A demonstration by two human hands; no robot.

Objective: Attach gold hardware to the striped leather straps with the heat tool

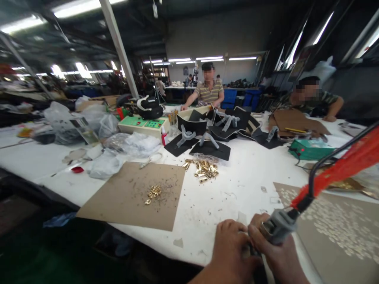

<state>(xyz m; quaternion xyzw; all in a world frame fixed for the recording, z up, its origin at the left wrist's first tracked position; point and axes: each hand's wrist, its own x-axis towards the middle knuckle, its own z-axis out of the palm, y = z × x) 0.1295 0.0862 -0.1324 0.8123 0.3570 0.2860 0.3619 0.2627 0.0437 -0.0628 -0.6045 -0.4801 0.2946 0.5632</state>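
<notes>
My right hand [276,250] is closed around a grey corded hand tool [280,227], near the front edge of the table. From its top, a black cable and a red-wrapped length [334,165] run to the upper right. Against it, my left hand [231,240] has its fingers curled around a dark piece with a pale edge [262,272], mostly hidden between the hands. The tool's tip is out of sight behind my fingers. Farther left, small gold metal parts [154,191] lie on a brown board [118,201], and gold rectangular fittings [206,169] are piled on the white table [222,193].
Black panels [210,148] with plastic-wrapped handles lie ahead. At the right are a board with scattered small pale pieces [337,221] and a green box [314,149]. Plastic bags [133,144] and a green-topped machine [142,124] stand left. Two people [209,90] [314,98] sit across.
</notes>
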